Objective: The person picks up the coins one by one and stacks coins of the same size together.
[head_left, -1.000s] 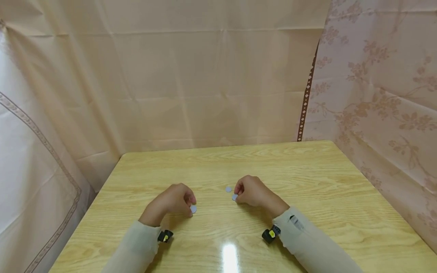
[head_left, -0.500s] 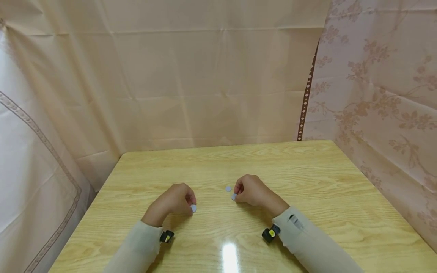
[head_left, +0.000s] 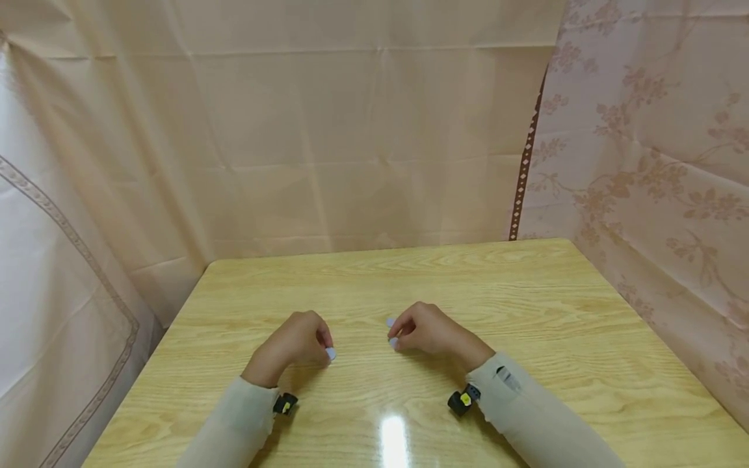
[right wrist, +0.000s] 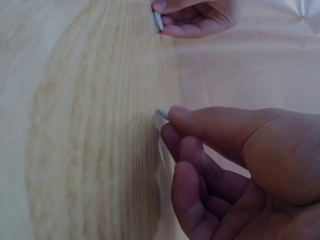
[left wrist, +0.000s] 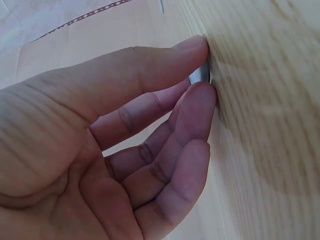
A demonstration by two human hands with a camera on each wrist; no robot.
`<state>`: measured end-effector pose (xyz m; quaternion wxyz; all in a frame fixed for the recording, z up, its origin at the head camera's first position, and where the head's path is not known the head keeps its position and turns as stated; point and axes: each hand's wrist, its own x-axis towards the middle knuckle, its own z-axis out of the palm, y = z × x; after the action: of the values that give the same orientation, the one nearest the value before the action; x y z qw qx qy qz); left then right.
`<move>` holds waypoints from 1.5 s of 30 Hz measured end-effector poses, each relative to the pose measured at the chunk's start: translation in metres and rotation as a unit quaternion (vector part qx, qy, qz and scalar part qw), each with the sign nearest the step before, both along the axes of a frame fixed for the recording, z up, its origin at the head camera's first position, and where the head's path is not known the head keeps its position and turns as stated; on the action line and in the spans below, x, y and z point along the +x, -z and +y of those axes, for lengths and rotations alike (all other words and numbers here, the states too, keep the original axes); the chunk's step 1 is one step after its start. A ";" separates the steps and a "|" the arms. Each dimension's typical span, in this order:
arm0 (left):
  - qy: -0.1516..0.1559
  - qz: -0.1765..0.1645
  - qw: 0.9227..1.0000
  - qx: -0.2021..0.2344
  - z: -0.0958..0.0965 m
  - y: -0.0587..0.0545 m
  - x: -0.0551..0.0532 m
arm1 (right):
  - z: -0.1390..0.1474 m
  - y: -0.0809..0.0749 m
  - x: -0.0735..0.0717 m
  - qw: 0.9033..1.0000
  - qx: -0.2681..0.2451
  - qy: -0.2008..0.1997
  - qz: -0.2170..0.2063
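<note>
Small round pale discs are at both hands on the wooden table. My left hand [head_left: 295, 348] pinches one disc [head_left: 331, 353] between thumb and fingers, low at the tabletop; in the left wrist view only a sliver of this disc [left wrist: 200, 74] shows past the thumb. My right hand [head_left: 430, 331] pinches another disc [head_left: 394, 342], whose edge [right wrist: 164, 112] pokes out at the thumb tip in the right wrist view. Just beyond the right fingertips a third disc [head_left: 390, 322] lies flat, partly covered by the index finger. What the discs are made of cannot be told.
The light wooden table [head_left: 374, 279] spreads around both hands, with a bright reflection near its front. A beige curtain [head_left: 374, 143] hangs behind its far edge, and a flowered cloth [head_left: 661, 162] hangs at the right. Each wrist wears a small black camera [head_left: 285, 403].
My right hand has shifted slightly left with its disc, its index finger stretching toward the far disc and partly covering it. My left hand has stayed nearly in place with its disc.
</note>
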<state>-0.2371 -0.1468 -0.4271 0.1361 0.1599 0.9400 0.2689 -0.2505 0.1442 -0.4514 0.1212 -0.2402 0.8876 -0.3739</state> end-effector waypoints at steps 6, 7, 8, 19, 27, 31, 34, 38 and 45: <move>0.005 0.006 1.000 -0.003 -0.001 0.001 -0.002 | -0.005 -0.001 0.005 1.000 -0.003 -0.015 0.000; 0.006 0.007 1.000 -0.001 -0.002 0.001 -0.002 | -0.006 -0.001 0.006 1.000 -0.003 -0.016 0.003; 0.006 0.008 1.000 0.000 -0.002 0.001 -0.002 | -0.007 -0.002 0.008 1.000 -0.001 -0.017 0.006; 0.012 0.006 1.000 0.007 -0.004 0.001 -0.002 | -0.018 -0.001 0.016 0.999 0.011 -0.036 0.022; -0.001 0.000 1.000 0.006 -0.004 0.000 -0.004 | -0.021 0.000 0.018 0.999 0.023 -0.027 0.033; -0.002 -0.002 1.000 0.008 -0.005 0.001 -0.004 | -0.021 0.000 0.018 0.999 0.025 -0.031 0.031; -0.002 0.000 1.000 0.007 -0.005 0.001 -0.004 | -0.021 -0.001 0.018 0.999 0.028 -0.030 0.026; -0.007 0.001 1.000 0.003 -0.005 0.000 -0.003 | -0.020 -0.002 0.017 0.999 0.025 -0.029 0.019; 0.007 0.003 1.000 -0.004 -0.004 -0.001 -0.002 | -0.020 -0.002 0.017 0.999 0.017 -0.030 0.017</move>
<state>-0.2391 -0.1505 -0.4261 0.1359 0.1671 0.9402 0.2640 -0.2333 0.1238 -0.4493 0.1215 -0.2706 0.8882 -0.3509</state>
